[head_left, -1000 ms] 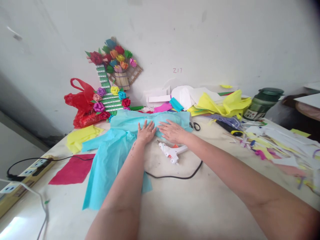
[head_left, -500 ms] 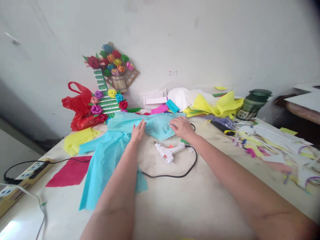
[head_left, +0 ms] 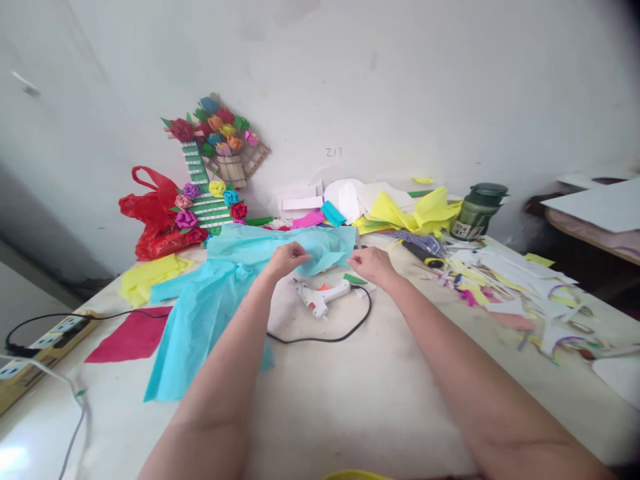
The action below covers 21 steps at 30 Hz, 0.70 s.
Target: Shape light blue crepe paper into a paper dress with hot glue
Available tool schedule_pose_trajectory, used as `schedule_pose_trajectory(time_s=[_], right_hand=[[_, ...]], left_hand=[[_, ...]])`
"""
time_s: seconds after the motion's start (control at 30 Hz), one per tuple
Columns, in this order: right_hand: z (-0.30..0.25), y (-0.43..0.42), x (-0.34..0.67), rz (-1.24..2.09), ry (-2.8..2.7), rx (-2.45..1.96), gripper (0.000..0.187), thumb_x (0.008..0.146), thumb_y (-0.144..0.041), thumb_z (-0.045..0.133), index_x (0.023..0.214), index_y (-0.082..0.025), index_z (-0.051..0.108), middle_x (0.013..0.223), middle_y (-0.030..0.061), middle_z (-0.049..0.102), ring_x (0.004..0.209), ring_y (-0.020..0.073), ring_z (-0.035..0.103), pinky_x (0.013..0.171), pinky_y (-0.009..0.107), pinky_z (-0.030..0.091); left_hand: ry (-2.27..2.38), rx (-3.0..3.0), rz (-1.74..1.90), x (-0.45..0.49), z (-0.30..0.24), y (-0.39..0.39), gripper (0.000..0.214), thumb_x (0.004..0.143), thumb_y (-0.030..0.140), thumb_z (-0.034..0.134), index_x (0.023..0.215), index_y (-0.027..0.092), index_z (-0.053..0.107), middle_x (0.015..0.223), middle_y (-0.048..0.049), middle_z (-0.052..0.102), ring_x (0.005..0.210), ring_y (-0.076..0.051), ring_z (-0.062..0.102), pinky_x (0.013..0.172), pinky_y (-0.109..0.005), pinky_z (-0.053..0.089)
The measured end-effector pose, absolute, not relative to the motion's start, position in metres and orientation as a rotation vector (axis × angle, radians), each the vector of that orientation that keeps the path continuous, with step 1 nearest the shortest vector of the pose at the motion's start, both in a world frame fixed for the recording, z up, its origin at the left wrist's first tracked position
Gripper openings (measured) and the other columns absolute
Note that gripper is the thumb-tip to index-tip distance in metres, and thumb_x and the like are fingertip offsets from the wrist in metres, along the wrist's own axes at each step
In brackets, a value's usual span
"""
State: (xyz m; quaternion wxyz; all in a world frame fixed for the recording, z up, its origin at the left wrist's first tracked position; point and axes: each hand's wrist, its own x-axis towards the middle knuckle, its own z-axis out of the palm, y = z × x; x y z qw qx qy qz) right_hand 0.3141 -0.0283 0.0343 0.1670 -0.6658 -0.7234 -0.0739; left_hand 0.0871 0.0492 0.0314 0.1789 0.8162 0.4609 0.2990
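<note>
A light blue sheet of crepe-like paper (head_left: 240, 243) lies across the back of the table, with its near right part lifted and creased. At that part my left hand (head_left: 286, 260) is closed in a pinch on the paper. My right hand (head_left: 373, 265) pinches the same sheet at its right corner. Just below the hands, a white hot glue gun (head_left: 320, 297) rests on the table with its nozzle to the left. A small green paper piece (head_left: 355, 279) lies behind its grip. Another light blue paper (head_left: 195, 333) drapes toward the front left, partly behind my left forearm.
At the back left stand a green-and-white craft piece with paper flowers (head_left: 210, 207) and a red plastic bag (head_left: 153, 223). A power strip (head_left: 55, 347) and a crimson sheet (head_left: 130, 337) lie left. Right are a dark green bottle (head_left: 477, 210), a cutter (head_left: 423, 253) and paper scraps (head_left: 520, 300).
Both hands have moved nearer to me and their fingers have closed in pinches on the light blue paper. Its near edge has lifted. The view has shifted slightly to the right.
</note>
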Motion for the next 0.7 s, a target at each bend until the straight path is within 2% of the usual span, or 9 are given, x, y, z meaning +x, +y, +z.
schedule_pose_trajectory(time_s=[0.2,0.33,0.53,0.7], right_hand=[[0.034,-0.026,0.306,0.053,-2.211,-1.834,0.026,0.078,-0.034,0.043,0.077,-0.025,0.068,0.084,0.0003,0.069,0.081,0.0165,0.059,0.061,0.023,0.038],[0.03,-0.022,0.304,0.066,-2.249,-1.799,0.026,0.077,-0.033,0.044,0.081,-0.027,0.068,0.086,-0.0004,0.069,0.081,0.0171,0.06,0.06,0.023,0.039],[0.023,-0.019,0.309,0.056,-2.285,-1.8,0.026,0.077,-0.032,0.044,0.086,-0.028,0.068,0.093,-0.0004,0.068,0.086,0.0182,0.06,0.063,0.024,0.041],[0.019,-0.017,0.307,0.039,-2.294,-1.764,0.027,0.078,-0.031,0.043,0.088,-0.028,0.068,0.092,0.0005,0.068,0.086,0.0185,0.06,0.065,0.025,0.042]], left_hand=[[1.352,2.618,0.52,0.105,0.027,0.037,0.036,0.056,0.047,0.064,0.077,0.02,0.056,0.07,0.0012,0.06,0.066,-0.015,0.055,0.059,-0.025,0.043],[1.4,2.855,0.358,0.114,0.033,0.034,0.037,0.058,0.038,0.062,0.088,0.02,0.053,0.083,-0.0029,0.06,0.077,-0.02,0.056,0.064,-0.028,0.043],[1.443,2.993,0.161,0.126,0.045,0.031,0.039,0.062,0.026,0.057,0.098,0.021,0.047,0.1,-0.0066,0.055,0.098,-0.022,0.052,0.081,-0.03,0.04],[1.433,2.987,0.068,0.128,0.048,0.037,0.037,0.064,0.026,0.055,0.1,0.021,0.046,0.101,-0.0059,0.055,0.094,-0.021,0.054,0.078,-0.028,0.042]])
